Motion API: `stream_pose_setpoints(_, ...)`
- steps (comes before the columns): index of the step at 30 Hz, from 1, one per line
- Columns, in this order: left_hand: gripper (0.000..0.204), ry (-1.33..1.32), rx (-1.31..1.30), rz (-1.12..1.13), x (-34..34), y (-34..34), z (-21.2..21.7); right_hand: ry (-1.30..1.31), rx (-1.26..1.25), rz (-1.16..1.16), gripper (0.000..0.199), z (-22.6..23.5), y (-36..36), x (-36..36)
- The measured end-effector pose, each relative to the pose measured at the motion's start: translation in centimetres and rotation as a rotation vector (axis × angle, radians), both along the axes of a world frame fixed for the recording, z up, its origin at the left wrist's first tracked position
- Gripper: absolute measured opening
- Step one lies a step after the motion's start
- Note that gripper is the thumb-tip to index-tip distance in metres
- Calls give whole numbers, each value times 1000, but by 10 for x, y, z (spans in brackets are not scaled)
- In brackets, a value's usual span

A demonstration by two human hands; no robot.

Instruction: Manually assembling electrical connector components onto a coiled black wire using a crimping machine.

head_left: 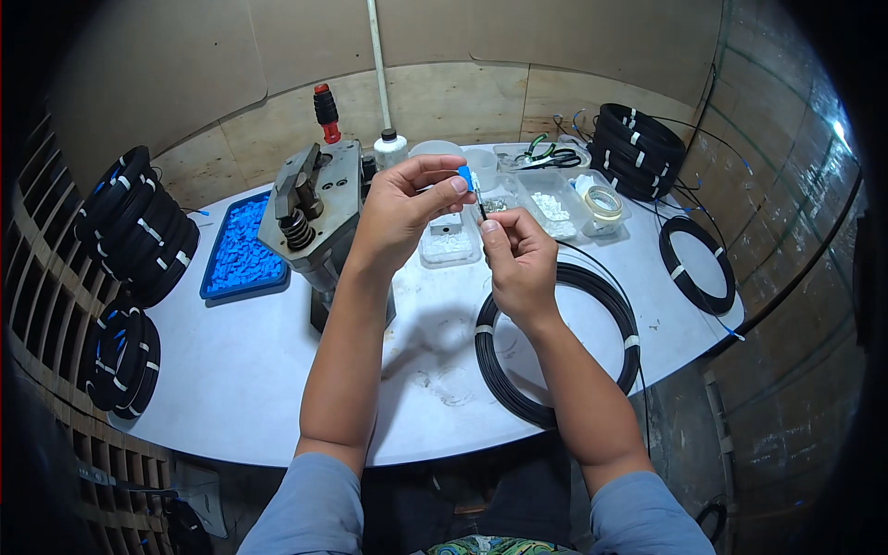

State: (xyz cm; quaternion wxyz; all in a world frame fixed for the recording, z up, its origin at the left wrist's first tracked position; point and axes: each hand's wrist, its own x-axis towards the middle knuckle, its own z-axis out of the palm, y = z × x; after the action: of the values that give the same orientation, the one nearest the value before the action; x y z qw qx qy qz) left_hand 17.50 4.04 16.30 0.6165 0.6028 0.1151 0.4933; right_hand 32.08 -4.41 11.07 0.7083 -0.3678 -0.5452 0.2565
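My left hand (407, 205), raised above the table, pinches a small blue plastic connector housing (465, 175) between thumb and fingertips. Close by, my right hand (520, 261) grips a thin black cable (483, 212) just below its end. A small whitish connector tip (476, 182) on that cable end is right against the blue housing; I cannot tell whether it sits inside. Below my right hand, a large black cable coil (511, 403) bound with white ties lies flat on the table.
A metal hand press (324, 190) stands left of my forearms, beside a blue tray (242, 294) of blue housings. Clear tubs of white pieces (552, 205), a tape roll (603, 203) and scissors (548, 159) sit behind. Cable coils pile up left (139, 227) and right (638, 153).
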Motion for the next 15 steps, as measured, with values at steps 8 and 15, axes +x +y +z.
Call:
stream_pose_setpoints(8, 27, 2, -10, 0, 0, -1, 0, -11, -5, 0, 10, 0, 0, 1)
stream_pose_setpoints(15, 26, 9, -11, 3, -1, 1, 0, -12, -9, 3, 10, 1, -1, -1)
